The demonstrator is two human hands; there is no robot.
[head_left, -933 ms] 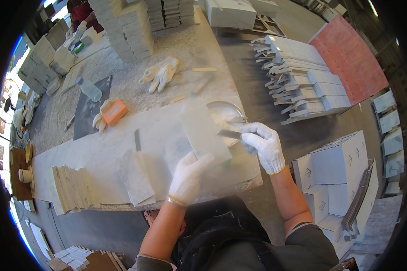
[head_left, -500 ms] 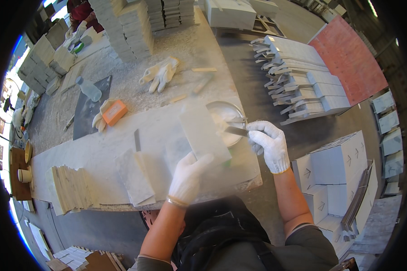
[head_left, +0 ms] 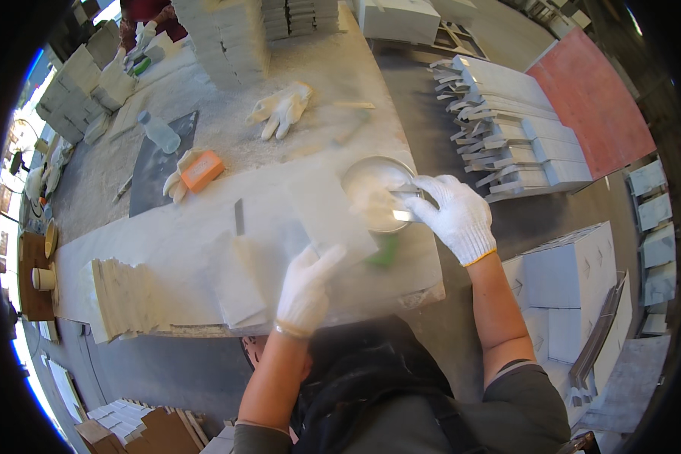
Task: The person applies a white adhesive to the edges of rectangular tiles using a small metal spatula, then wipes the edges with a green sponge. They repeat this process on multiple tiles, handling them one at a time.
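My left hand, in a white knit glove, is closed on the lower edge of a pale stone tile and holds it tilted over the table. My right hand, gloved too, grips a putty knife whose flat blade reaches into a round metal pan. Whitish paste lies in the pan. Right of the tile, close to the pan, is a blurred green thing. Thin pale tiles lie left of my left hand, with a dark flat strip beyond them.
A row of tiles stands at the table's near left. Farther back are an orange block, a plastic bottle, empty gloves and tall tile stacks. White boxes stand right of the table. Another person is at the far left.
My right hand has moved left over the pan's rim, bringing the putty knife into the paste. The tile in my left hand has shifted slightly left and down, away from the pan.
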